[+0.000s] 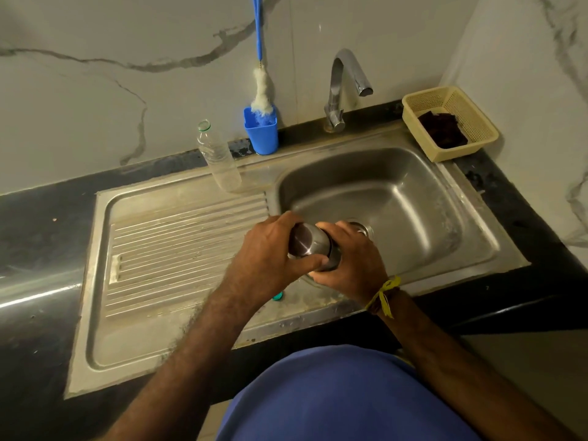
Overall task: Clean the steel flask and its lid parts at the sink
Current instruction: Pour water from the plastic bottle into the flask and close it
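The steel flask (310, 245) is held over the front left of the sink basin (397, 198), its capped top end facing me. My left hand (270, 253) grips that top end, fingers and thumb curled round the steel cap. My right hand (353, 259) grips the flask body just behind it; most of the body is hidden by my fingers. A bottle brush (262, 90) with a blue handle and white bristles stands in a blue cup (261, 132) at the back wall.
The tap (342, 87) stands behind the basin, no water running. An uncapped clear plastic bottle (219, 157) stands at the back of the ribbed drainboard (178, 249). A beige basket (450, 122) with a dark scrubber sits back right. A small teal cap (277, 296) lies near my left wrist.
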